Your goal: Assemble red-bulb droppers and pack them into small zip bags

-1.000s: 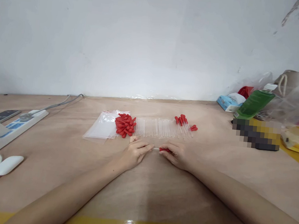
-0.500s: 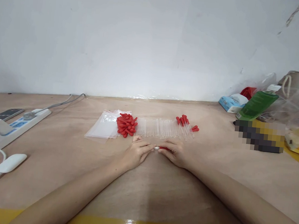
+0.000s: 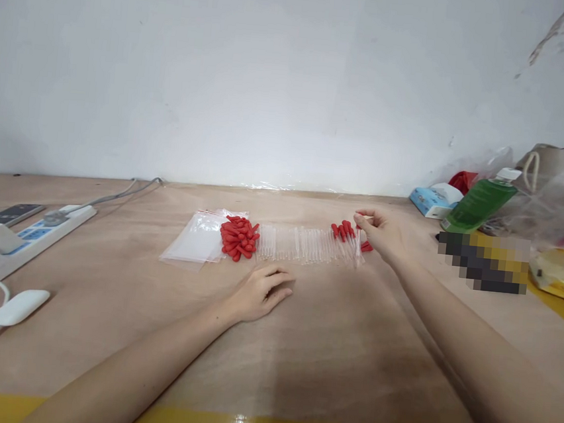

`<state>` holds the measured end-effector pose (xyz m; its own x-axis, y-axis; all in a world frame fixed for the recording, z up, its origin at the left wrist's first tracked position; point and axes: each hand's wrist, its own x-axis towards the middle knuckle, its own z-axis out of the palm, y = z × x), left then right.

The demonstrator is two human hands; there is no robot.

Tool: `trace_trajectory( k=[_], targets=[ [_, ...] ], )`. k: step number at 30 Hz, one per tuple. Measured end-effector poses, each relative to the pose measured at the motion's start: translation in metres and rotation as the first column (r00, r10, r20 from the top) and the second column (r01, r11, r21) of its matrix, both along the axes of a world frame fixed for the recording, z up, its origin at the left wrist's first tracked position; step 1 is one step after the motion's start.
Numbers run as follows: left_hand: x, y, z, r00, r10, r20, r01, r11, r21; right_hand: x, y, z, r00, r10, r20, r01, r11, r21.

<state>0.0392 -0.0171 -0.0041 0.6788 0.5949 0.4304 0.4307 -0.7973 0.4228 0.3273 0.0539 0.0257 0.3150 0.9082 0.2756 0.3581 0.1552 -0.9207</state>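
Note:
My right hand point(image 3: 377, 231) pinches a dropper point(image 3: 358, 245) by its red rubber bulb, and the clear tube points down over the right end of the row. Under and beside it lie several other droppers with red bulbs point(image 3: 343, 230). A row of clear tubes without bulbs point(image 3: 303, 243) stretches to the left. At its left end sits a heap of loose red rubber bulbs point(image 3: 238, 238), partly on clear zip bags point(image 3: 194, 238). In front of the tubes my left hand point(image 3: 263, 293) rests on the table, fingers curved and apart, holding nothing.
On the left are a power strip point(image 3: 50, 236), a phone point(image 3: 15, 214) and a white cabled device point(image 3: 19, 308). At the right stand a tissue box point(image 3: 428, 202) and a tilted green bottle point(image 3: 482, 204), with plastic bags point(image 3: 556, 205) beyond. A pixelated dark object point(image 3: 481, 262) lies before them.
My right hand has moved away from my left, up and to the right, carrying the dropper to the finished-looking bulbed ones. My left hand has let go and its fingers have parted.

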Motion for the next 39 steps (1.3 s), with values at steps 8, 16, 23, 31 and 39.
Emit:
trace_trajectory(
  k=[8, 16, 23, 31, 39],
  targets=[
    [0.000, -0.001, 0.001, 1.000, -0.021, 0.003, 0.021, 1.000, -0.003, -0.018, 0.029, -0.017, 0.860, -0.172, 0.481, 0.183, 0.983, 0.025],
    [0.000, 0.000, -0.001, 1.000, -0.022, 0.007, 0.022, 1.000, -0.003, 0.015, 0.023, -0.023, 0.769, -0.285, 0.572, 0.359, 0.933, -0.018],
    [0.000, 0.001, -0.001, 1.000, -0.005, -0.004, 0.005, 1.000, 0.001, 0.063, 0.010, -0.033, 0.817, 0.178, 0.548, 0.013, 0.945, -0.327],
    [0.001, -0.001, -0.001, 1.000, 0.014, 0.007, -0.014, 1.000, 0.028, 0.061, 0.004, -0.033, 0.941, 0.187, 0.283, -0.113, 0.960, -0.258],
    [0.007, 0.019, 0.013, 0.887, 0.462, 0.012, -0.444, 0.844, 0.302, 0.057, 0.003, -0.028, 0.985, -0.062, 0.162, 0.074, 0.995, -0.070]
  ],
)
